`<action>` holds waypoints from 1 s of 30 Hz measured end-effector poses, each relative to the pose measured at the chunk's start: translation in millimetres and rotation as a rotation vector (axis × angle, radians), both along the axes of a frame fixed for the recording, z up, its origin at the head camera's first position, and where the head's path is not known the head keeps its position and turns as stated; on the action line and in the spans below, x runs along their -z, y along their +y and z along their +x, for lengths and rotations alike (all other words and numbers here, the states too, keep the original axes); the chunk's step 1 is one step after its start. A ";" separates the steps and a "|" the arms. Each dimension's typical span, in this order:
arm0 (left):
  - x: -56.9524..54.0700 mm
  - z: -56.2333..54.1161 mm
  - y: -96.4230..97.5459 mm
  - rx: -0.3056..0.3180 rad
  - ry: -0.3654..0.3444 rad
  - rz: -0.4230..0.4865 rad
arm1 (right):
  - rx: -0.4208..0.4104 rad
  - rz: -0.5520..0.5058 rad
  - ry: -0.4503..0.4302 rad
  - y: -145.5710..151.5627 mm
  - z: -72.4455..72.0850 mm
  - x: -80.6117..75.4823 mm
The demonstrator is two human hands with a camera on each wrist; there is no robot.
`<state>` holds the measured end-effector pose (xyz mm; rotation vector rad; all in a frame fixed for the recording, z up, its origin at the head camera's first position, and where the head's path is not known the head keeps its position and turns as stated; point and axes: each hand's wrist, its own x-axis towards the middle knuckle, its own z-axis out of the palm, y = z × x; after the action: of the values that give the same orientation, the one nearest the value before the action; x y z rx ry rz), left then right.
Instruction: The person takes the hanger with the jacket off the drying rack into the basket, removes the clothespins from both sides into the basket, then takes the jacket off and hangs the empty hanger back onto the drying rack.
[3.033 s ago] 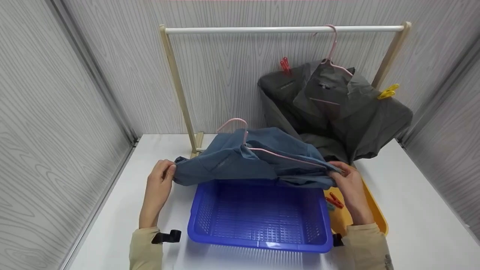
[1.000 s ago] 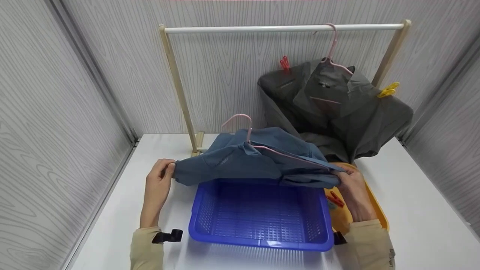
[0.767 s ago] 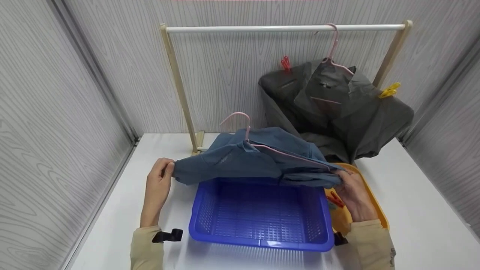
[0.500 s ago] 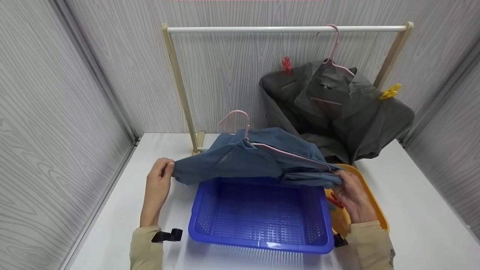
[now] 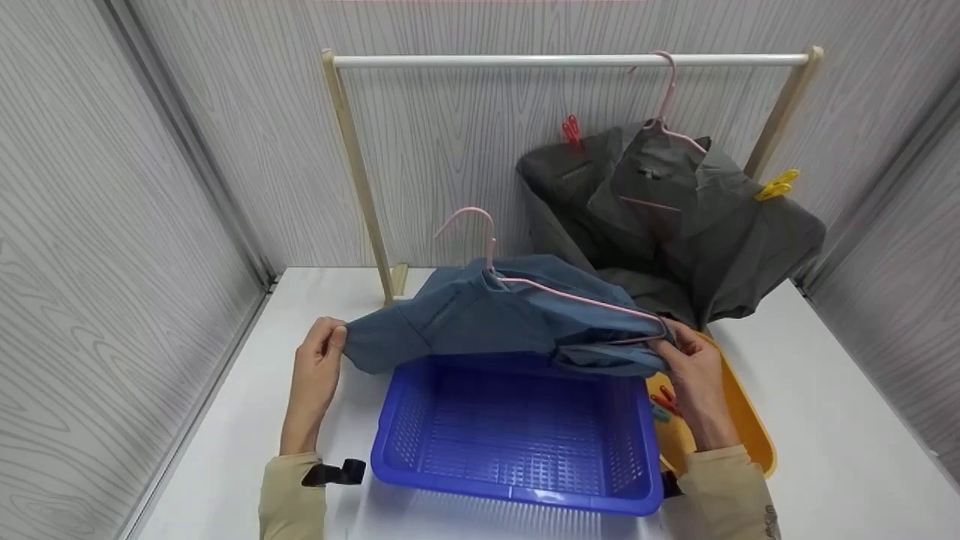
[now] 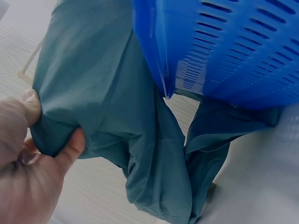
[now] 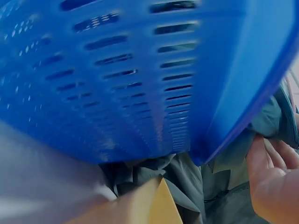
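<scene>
Over the far side of the blue basket (image 5: 517,493), the left hand (image 5: 313,375) and right hand (image 5: 699,386) pinch opposite ends of the blue garment (image 5: 487,324); lettering on the tan sleeve (image 5: 726,491) is illegible.

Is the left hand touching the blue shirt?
Touching. The left wrist view shows the left hand pinching the edge of the blue shirt.

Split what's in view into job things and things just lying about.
Likely for the job: blue garment in left hand and right hand; its pink hanger; clothes rack; clothespins in orange tray.

Apparently just there: blue basket; grey garment, already hung.
</scene>
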<state>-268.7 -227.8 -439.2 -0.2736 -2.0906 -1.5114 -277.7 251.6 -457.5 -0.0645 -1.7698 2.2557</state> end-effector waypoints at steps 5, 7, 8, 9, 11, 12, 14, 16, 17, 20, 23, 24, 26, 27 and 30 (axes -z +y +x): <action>2.9 -1.9 -3.1 0.047 0.033 0.063 | 0.008 0.007 0.094 2.4 2.7 0.3; 3.8 -2.5 -3.8 0.054 0.036 0.073 | -0.028 -0.041 0.088 4.3 4.1 -0.5; 4.3 -2.8 -4.3 0.055 0.035 0.079 | -0.037 -0.063 0.081 5.0 4.4 -0.7; 4.9 -3.1 -4.7 0.057 0.034 0.084 | -0.038 -0.074 0.074 5.3 4.5 -0.7; 5.9 -3.7 -5.5 0.059 0.030 0.102 | -0.023 -0.064 0.072 5.3 3.5 0.2; 6.3 -3.8 -5.9 0.059 0.029 0.111 | -0.002 -0.035 0.077 5.0 2.7 1.0; 7.0 -4.0 -6.6 0.060 0.025 0.129 | 0.054 0.049 0.088 3.9 1.0 3.1; 7.2 -4.0 -6.7 0.057 0.027 0.144 | 0.092 0.141 0.097 2.9 -0.1 4.4; 7.1 -4.0 -6.5 0.053 0.030 0.147 | 0.098 0.183 0.094 2.3 0.0 4.3; 7.3 -4.2 -6.2 0.033 0.044 0.153 | 0.056 0.291 0.077 0.6 2.0 2.0; 8.3 -5.3 -5.5 0.013 0.057 0.154 | -0.009 0.410 0.069 -1.4 5.5 -1.8; 10.6 -7.3 -6.1 0.008 0.059 0.157 | -0.025 0.452 0.074 -2.2 6.6 -2.7; 16.2 -11.9 -7.5 0.004 0.050 0.168 | -0.036 0.537 0.101 -4.7 8.0 -4.0; 19.2 -14.2 -8.2 0.002 0.042 0.174 | -0.034 0.578 0.116 -6.0 8.8 -4.5; 28.6 -21.3 -11.0 -0.002 0.022 0.194 | -0.013 0.724 0.171 -10.4 10.6 -4.8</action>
<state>-290.0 -238.8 -467.7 -0.2142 -1.9094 -1.6873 -267.1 241.2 -452.7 0.2728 -2.3547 1.4467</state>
